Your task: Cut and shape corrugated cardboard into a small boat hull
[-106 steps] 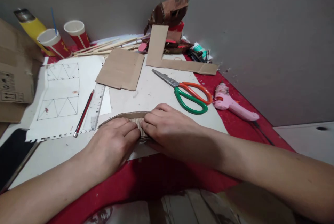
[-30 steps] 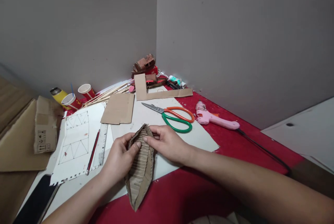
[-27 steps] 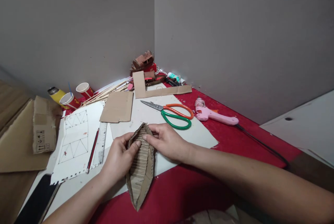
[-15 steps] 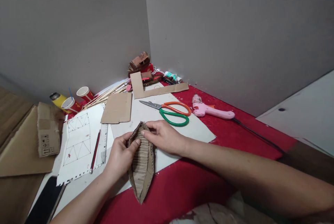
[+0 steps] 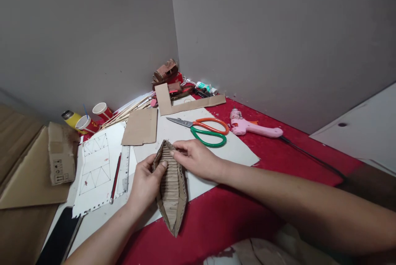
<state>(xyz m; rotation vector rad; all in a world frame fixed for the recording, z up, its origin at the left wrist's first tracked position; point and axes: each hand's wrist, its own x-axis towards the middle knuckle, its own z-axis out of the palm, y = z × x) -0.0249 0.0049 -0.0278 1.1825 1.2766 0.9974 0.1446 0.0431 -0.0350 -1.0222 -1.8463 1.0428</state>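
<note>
A boat-shaped cardboard piece (image 5: 170, 191), pointed at both ends with raised side walls and a ribbed floor, is held between my two hands. My left hand (image 5: 148, 180) grips its left wall, with the thumb inside and the fingers hidden behind. On the right wall near the far tip, my right hand (image 5: 196, 158) pinches the cardboard edge between thumb and fingers. Just beyond my right hand lie scissors (image 5: 206, 131) with one orange and one green handle, blades pointing left. A white sheet (image 5: 238, 153) is under the scissors and partly under the cardboard boat.
A pink glue gun (image 5: 256, 128) with a black cord lies on the red tabletop (image 5: 278, 166). Flat cardboard (image 5: 140, 127), a pencil (image 5: 115, 178), a ruler (image 5: 124, 170) and a drawing (image 5: 95, 166) are at left. Behind stand paper cups (image 5: 102, 110), a yellow bottle (image 5: 71, 119) and sticks (image 5: 131, 110).
The far tip of the cardboard boat now looks more pointed, and its near tip has shifted slightly right. My right hand has slid a little along the wall. The view has moved slightly.
</note>
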